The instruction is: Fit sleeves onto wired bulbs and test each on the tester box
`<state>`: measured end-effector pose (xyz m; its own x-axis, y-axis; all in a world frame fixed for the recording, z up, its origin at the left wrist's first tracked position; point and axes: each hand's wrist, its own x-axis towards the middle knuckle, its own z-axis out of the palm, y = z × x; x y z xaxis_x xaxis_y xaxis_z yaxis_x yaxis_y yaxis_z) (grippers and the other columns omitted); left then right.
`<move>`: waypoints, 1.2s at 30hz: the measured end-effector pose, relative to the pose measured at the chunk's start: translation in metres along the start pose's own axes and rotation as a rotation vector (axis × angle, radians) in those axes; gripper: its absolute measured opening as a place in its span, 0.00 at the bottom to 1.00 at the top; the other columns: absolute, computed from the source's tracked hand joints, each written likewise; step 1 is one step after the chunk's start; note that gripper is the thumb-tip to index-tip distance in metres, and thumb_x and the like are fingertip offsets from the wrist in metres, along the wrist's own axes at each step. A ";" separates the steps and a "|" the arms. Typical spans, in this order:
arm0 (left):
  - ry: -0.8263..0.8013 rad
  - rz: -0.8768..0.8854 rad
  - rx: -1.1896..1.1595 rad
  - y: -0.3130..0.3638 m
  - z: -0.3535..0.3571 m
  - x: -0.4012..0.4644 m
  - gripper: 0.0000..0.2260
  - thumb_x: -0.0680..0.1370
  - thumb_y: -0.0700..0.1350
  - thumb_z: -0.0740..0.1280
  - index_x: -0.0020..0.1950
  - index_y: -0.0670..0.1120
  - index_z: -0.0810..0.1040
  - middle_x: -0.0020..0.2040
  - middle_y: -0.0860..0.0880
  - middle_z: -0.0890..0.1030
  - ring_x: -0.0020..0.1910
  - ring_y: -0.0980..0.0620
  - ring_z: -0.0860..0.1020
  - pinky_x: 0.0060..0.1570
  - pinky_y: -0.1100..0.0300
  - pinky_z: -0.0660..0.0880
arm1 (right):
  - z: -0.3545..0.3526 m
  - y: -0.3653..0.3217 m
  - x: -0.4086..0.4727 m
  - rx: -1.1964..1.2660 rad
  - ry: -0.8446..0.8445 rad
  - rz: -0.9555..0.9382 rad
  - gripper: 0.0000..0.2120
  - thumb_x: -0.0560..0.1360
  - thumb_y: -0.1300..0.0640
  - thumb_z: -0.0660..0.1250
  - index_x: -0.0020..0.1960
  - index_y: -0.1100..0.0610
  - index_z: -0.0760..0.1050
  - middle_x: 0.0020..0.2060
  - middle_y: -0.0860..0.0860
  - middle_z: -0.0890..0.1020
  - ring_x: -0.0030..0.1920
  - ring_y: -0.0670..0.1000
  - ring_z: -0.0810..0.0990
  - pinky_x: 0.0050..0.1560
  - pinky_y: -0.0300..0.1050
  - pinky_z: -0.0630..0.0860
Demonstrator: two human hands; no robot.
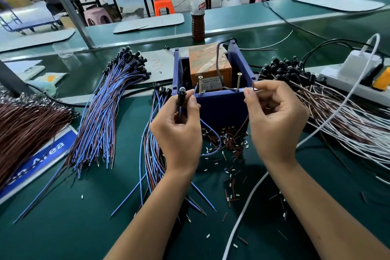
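Observation:
My left hand (179, 131) grips a wired bulb (181, 95) in a black sleeve, held upright, and pinches its blue wire (196, 90) beside the left screw (200, 84) of the blue tester box (219, 105). My right hand (274, 120) pinches the brown wire end (253, 87) close to the right screw (239, 81). The bulb looks unlit. An orange taped block (209, 63) sits inside the box.
Bundles of blue-brown wired bulbs (118, 99) lie to the left, white-brown ones (337, 112) to the right. Loose sleeve bits (230, 145) litter the green mat. A power strip (363, 82) is at right, a bottle (198, 12) behind the box.

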<state>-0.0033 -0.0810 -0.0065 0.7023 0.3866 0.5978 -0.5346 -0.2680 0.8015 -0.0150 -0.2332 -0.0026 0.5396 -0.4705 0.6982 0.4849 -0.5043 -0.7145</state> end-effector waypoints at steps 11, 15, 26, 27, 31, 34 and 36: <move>0.011 -0.044 -0.038 -0.001 0.001 -0.001 0.04 0.80 0.44 0.72 0.52 0.52 0.85 0.41 0.55 0.85 0.41 0.56 0.82 0.42 0.60 0.78 | -0.001 -0.005 -0.002 -0.110 -0.023 -0.044 0.06 0.81 0.65 0.68 0.53 0.63 0.84 0.45 0.51 0.85 0.46 0.48 0.84 0.47 0.44 0.81; 0.017 -0.026 -0.007 -0.003 0.001 -0.001 0.04 0.80 0.43 0.72 0.50 0.52 0.85 0.39 0.59 0.83 0.37 0.60 0.80 0.38 0.66 0.74 | 0.002 -0.006 -0.002 -0.132 -0.040 -0.079 0.06 0.80 0.66 0.68 0.53 0.64 0.84 0.44 0.52 0.85 0.45 0.48 0.83 0.46 0.40 0.80; 0.005 0.000 -0.016 -0.008 0.003 -0.003 0.06 0.80 0.46 0.70 0.54 0.55 0.85 0.43 0.57 0.86 0.41 0.58 0.83 0.43 0.64 0.77 | 0.005 -0.009 -0.004 -0.162 -0.061 -0.095 0.08 0.80 0.67 0.68 0.55 0.65 0.85 0.44 0.53 0.86 0.45 0.47 0.83 0.50 0.31 0.75; 0.007 0.005 -0.014 -0.008 0.004 -0.003 0.06 0.80 0.47 0.70 0.54 0.55 0.85 0.43 0.57 0.86 0.41 0.58 0.83 0.43 0.64 0.77 | 0.005 -0.010 -0.004 -0.161 -0.060 -0.092 0.08 0.80 0.67 0.68 0.55 0.65 0.85 0.45 0.53 0.86 0.45 0.47 0.83 0.50 0.31 0.75; 0.007 0.026 0.006 -0.009 0.004 -0.002 0.07 0.80 0.47 0.70 0.54 0.58 0.85 0.42 0.58 0.85 0.39 0.57 0.82 0.40 0.61 0.77 | 0.006 -0.011 -0.005 -0.154 -0.054 -0.090 0.08 0.80 0.67 0.68 0.55 0.65 0.85 0.45 0.53 0.86 0.46 0.47 0.83 0.51 0.32 0.75; 0.006 0.037 0.020 -0.008 0.004 -0.002 0.08 0.81 0.47 0.69 0.53 0.61 0.84 0.41 0.59 0.85 0.38 0.56 0.81 0.38 0.56 0.79 | 0.006 -0.010 -0.005 -0.153 -0.058 -0.089 0.08 0.80 0.67 0.68 0.55 0.65 0.85 0.45 0.53 0.86 0.46 0.47 0.82 0.51 0.31 0.74; 0.006 0.037 0.027 -0.008 0.004 -0.002 0.07 0.80 0.47 0.69 0.53 0.60 0.84 0.41 0.59 0.85 0.38 0.56 0.81 0.37 0.56 0.79 | 0.006 -0.010 -0.006 -0.152 -0.059 -0.088 0.08 0.80 0.67 0.68 0.55 0.65 0.84 0.44 0.53 0.85 0.45 0.47 0.82 0.50 0.31 0.74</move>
<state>0.0012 -0.0831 -0.0138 0.6791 0.3813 0.6273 -0.5477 -0.3058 0.7788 -0.0189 -0.2212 0.0004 0.5407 -0.3788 0.7511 0.4253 -0.6472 -0.6326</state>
